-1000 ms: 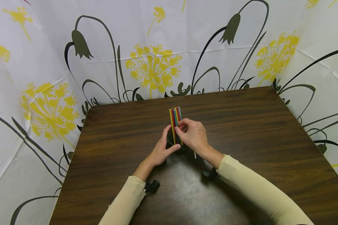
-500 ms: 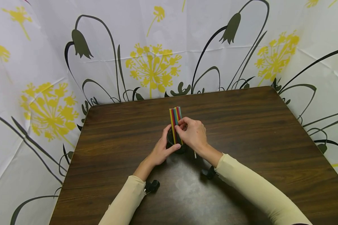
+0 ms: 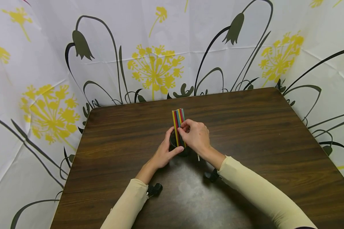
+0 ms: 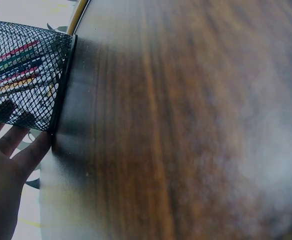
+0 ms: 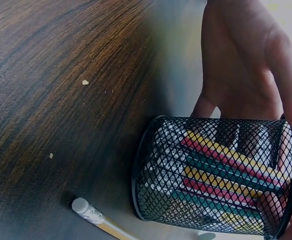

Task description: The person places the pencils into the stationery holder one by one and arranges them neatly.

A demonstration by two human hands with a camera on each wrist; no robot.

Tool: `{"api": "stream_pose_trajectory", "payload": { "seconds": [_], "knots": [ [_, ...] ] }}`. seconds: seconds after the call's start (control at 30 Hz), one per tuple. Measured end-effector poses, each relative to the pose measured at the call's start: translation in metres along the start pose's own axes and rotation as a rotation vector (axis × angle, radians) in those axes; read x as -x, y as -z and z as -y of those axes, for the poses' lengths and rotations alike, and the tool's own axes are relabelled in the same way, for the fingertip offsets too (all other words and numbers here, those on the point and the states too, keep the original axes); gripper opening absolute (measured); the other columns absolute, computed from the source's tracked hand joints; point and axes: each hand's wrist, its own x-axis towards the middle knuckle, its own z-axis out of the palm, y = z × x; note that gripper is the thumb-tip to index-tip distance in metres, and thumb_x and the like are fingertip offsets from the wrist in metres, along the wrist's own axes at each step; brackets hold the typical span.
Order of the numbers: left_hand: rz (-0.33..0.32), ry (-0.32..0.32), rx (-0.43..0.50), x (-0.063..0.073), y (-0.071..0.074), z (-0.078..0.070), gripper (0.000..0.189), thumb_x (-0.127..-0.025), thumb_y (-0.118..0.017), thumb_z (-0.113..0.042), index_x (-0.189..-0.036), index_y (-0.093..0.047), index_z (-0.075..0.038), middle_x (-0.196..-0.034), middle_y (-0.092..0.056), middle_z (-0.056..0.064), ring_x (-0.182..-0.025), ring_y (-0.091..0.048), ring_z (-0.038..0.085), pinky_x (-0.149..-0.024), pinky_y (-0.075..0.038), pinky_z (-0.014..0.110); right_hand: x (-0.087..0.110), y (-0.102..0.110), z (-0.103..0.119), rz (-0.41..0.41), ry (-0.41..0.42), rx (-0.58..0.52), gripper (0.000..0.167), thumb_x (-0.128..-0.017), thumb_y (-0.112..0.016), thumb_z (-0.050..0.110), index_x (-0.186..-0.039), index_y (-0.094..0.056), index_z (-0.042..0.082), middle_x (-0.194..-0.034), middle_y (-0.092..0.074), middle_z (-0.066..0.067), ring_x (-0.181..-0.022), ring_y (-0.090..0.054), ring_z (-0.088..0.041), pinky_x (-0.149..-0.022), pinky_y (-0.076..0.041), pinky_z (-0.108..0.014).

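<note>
A black wire-mesh pencil cup (image 5: 156,195) stands upright on the table, with a bundle of thin yellow, red and teal sticks (image 3: 175,122) rising from it. I cannot tell whether these are pencils or straws. My left hand (image 3: 161,155) holds the cup from its left side, thumb in front and fingers (image 4: 32,154) around the mesh. At the right of the cup, my right hand (image 3: 199,136) pinches sticks from the bundle between thumb and forefinger. Its fingertips partly hide the bundle. On the table beside the cup lies a yellow pencil (image 5: 106,223) with a white eraser.
The brown wood-grain table (image 3: 117,136) reaches to a white curtain (image 3: 203,28) printed with yellow and dark green flowers. Pale crumbs (image 5: 85,82) dot the tabletop near the cup. Dark wrist cameras (image 3: 155,190) sit under both wrists.
My right hand and forearm have shifted very slightly left and upward. The left hand, cup and sticks stay nearly where they were.
</note>
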Motion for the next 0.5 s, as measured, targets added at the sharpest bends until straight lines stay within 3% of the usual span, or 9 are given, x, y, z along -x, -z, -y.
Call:
{"api": "stream_pose_trajectory", "payload": {
  "seconds": [0.27, 0.5],
  "knots": [
    [-0.005, 0.036, -0.018, 0.0009, 0.0004, -0.0015, 0.078, -0.095, -0.062, -0.011, -0.154, -0.011, -0.006, -0.142, -0.042, 0.024, -0.124, -0.047, 0.04, -0.105, -0.03, 0.06, 0.0003, 0.0003, 0.0, 0.001, -0.007, 0.005, 0.011, -0.084, -0.078, 0.025, -0.081, -0.07, 0.018, -0.07, -0.066, 0.01, -0.06, -0.06, -0.005, -0.051, -0.046, -0.033],
    [-0.004, 0.017, -0.001, 0.0002, 0.0002, 0.0001, 0.078, -0.095, -0.063, -0.01, -0.153, -0.011, -0.004, -0.142, -0.043, 0.024, -0.125, -0.047, 0.042, -0.104, -0.03, 0.061, -0.0006, 0.0005, -0.0001, 0.006, -0.01, 0.0, 0.011, -0.083, -0.078, 0.025, -0.08, -0.07, 0.018, -0.07, -0.066, 0.01, -0.06, -0.06, -0.005, -0.051, -0.046, -0.033]
  ]
}}
